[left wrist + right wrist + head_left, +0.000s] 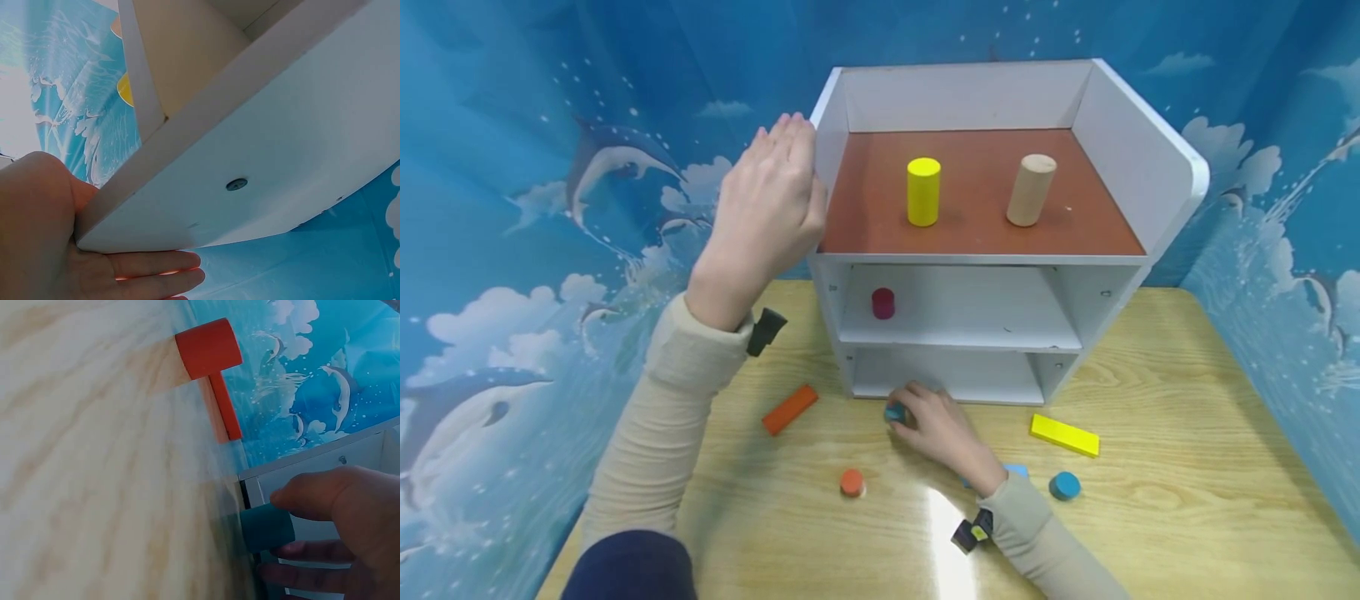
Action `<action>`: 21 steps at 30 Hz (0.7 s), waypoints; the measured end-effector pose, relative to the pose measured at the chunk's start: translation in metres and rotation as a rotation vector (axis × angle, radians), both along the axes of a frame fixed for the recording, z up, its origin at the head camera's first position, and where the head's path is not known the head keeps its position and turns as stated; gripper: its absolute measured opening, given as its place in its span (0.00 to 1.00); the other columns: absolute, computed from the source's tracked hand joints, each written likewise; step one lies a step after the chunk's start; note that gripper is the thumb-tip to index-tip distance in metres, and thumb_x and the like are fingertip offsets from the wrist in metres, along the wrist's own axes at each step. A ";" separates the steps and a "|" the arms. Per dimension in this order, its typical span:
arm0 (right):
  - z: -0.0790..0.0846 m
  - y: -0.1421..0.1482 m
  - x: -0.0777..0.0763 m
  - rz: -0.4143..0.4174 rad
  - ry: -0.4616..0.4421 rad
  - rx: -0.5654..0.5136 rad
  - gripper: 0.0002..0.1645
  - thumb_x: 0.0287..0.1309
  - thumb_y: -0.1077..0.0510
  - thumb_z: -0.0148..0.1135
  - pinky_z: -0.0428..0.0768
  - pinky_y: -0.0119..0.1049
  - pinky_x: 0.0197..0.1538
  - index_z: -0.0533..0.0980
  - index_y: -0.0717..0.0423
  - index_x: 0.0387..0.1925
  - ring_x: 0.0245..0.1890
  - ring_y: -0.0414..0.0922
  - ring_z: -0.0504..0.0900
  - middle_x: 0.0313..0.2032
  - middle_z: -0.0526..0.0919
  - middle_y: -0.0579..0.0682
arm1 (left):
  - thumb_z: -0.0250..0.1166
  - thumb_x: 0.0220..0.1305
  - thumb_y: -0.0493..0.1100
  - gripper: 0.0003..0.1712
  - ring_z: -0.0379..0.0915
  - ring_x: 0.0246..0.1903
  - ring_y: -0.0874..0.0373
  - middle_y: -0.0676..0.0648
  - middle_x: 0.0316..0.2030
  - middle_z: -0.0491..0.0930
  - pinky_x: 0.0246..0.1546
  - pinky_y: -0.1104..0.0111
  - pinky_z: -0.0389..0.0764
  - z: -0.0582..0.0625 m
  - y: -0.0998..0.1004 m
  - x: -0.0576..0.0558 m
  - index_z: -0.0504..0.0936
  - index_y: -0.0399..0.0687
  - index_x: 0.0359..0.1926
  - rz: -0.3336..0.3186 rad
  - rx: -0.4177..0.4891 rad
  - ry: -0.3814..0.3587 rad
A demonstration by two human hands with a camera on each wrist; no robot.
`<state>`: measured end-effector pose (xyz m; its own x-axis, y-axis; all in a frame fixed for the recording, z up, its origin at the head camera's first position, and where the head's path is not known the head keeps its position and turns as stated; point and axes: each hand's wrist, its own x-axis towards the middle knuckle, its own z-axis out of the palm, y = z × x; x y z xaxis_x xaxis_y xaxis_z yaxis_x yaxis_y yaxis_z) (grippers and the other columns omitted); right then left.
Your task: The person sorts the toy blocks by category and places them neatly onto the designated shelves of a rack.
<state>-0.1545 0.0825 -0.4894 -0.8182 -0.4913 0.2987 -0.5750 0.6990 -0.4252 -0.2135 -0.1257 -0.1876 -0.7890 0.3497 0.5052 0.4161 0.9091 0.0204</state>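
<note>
A small teal cylinder stands on the table just in front of the shelf's lowest opening. My right hand pinches it, the thumb on one side and fingers on the other, as the right wrist view shows for the teal cylinder. Up at the left side of the white shelf unit, my left hand rests against the side panel. Its fingers stretch straight along the panel's outer face; the thumb is partly hidden behind the edge.
On the brown top stand a yellow cylinder and a plain wooden cylinder. A dark red cylinder sits on the middle shelf. Around the table lie an orange-red block, orange cylinder, yellow block, blue cylinder and blue block.
</note>
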 end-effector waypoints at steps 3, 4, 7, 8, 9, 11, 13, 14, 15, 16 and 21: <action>-0.002 -0.001 0.000 -0.004 -0.007 0.003 0.17 0.53 0.52 0.71 0.79 0.47 0.47 0.81 0.46 0.45 0.37 0.43 0.81 0.40 0.83 0.44 | 0.40 0.75 0.43 0.32 0.50 0.74 0.46 0.36 0.73 0.58 0.73 0.58 0.48 0.000 0.000 0.000 0.58 0.32 0.73 0.002 0.001 -0.001; -0.003 -0.001 0.000 -0.006 -0.011 0.008 0.17 0.53 0.52 0.71 0.79 0.47 0.47 0.80 0.46 0.46 0.38 0.43 0.81 0.40 0.83 0.45 | 0.40 0.75 0.43 0.31 0.50 0.74 0.46 0.36 0.72 0.58 0.73 0.58 0.48 0.000 0.000 0.000 0.58 0.32 0.73 0.002 0.001 0.000; -0.005 -0.003 0.000 -0.022 -0.012 0.026 0.19 0.53 0.51 0.71 0.79 0.47 0.50 0.80 0.46 0.47 0.41 0.44 0.82 0.42 0.84 0.45 | 0.39 0.75 0.44 0.32 0.50 0.74 0.46 0.36 0.72 0.58 0.73 0.58 0.48 0.000 0.000 0.000 0.58 0.32 0.73 0.001 0.002 0.003; -0.006 -0.004 0.000 -0.028 -0.009 0.028 0.18 0.53 0.51 0.71 0.79 0.47 0.49 0.80 0.46 0.47 0.41 0.44 0.82 0.42 0.84 0.45 | 0.39 0.75 0.44 0.32 0.50 0.74 0.46 0.36 0.72 0.58 0.73 0.58 0.48 0.000 0.000 0.000 0.58 0.32 0.73 0.001 0.001 0.003; -0.006 -0.004 0.000 -0.032 -0.006 0.030 0.18 0.53 0.52 0.71 0.79 0.46 0.49 0.80 0.46 0.47 0.40 0.44 0.81 0.41 0.84 0.45 | 0.38 0.75 0.44 0.32 0.50 0.74 0.46 0.36 0.72 0.58 0.73 0.58 0.48 0.000 0.000 0.000 0.58 0.32 0.73 0.001 0.001 0.004; -0.007 -0.005 -0.001 -0.039 0.005 0.025 0.16 0.53 0.53 0.70 0.79 0.45 0.47 0.80 0.46 0.45 0.38 0.43 0.81 0.40 0.84 0.45 | 0.38 0.75 0.44 0.32 0.50 0.74 0.46 0.36 0.72 0.58 0.73 0.57 0.49 0.000 0.000 0.000 0.58 0.32 0.73 0.002 -0.001 0.006; -0.008 -0.006 -0.001 -0.042 0.017 0.022 0.14 0.53 0.53 0.70 0.79 0.42 0.45 0.80 0.46 0.43 0.35 0.42 0.80 0.37 0.83 0.43 | 0.38 0.75 0.44 0.32 0.51 0.74 0.46 0.36 0.72 0.58 0.73 0.57 0.49 0.000 0.000 0.000 0.58 0.31 0.73 0.001 -0.003 0.007; -0.009 -0.006 -0.001 -0.041 0.023 0.016 0.13 0.53 0.54 0.69 0.78 0.41 0.44 0.80 0.46 0.42 0.34 0.41 0.79 0.36 0.83 0.43 | 0.38 0.75 0.44 0.32 0.51 0.73 0.46 0.36 0.72 0.58 0.73 0.57 0.49 0.000 0.000 0.000 0.58 0.31 0.73 0.000 -0.002 0.007; -0.009 -0.006 -0.001 -0.041 0.028 0.013 0.13 0.53 0.54 0.70 0.78 0.40 0.43 0.80 0.46 0.41 0.33 0.40 0.79 0.36 0.82 0.42 | 0.39 0.75 0.44 0.32 0.51 0.73 0.46 0.36 0.72 0.58 0.73 0.57 0.49 0.000 0.000 0.000 0.58 0.31 0.73 0.000 -0.002 0.008; -0.009 -0.007 -0.001 -0.040 0.031 0.008 0.13 0.52 0.54 0.70 0.78 0.39 0.42 0.80 0.46 0.41 0.32 0.39 0.78 0.35 0.82 0.42 | 0.39 0.75 0.44 0.32 0.51 0.73 0.46 0.36 0.72 0.58 0.73 0.57 0.49 0.000 0.000 0.000 0.58 0.31 0.73 -0.002 -0.001 0.009; -0.008 -0.006 0.000 -0.030 0.030 -0.017 0.13 0.52 0.54 0.71 0.78 0.38 0.41 0.80 0.45 0.41 0.31 0.38 0.78 0.34 0.82 0.40 | 0.39 0.74 0.44 0.32 0.52 0.73 0.46 0.35 0.72 0.59 0.73 0.57 0.50 -0.001 0.000 0.000 0.59 0.31 0.73 -0.007 0.001 0.019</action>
<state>-0.1548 0.0760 -0.4971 -0.8229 -0.4614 0.3315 -0.5666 0.7091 -0.4196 -0.2139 -0.1260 -0.1885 -0.7767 0.3549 0.5203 0.4232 0.9059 0.0138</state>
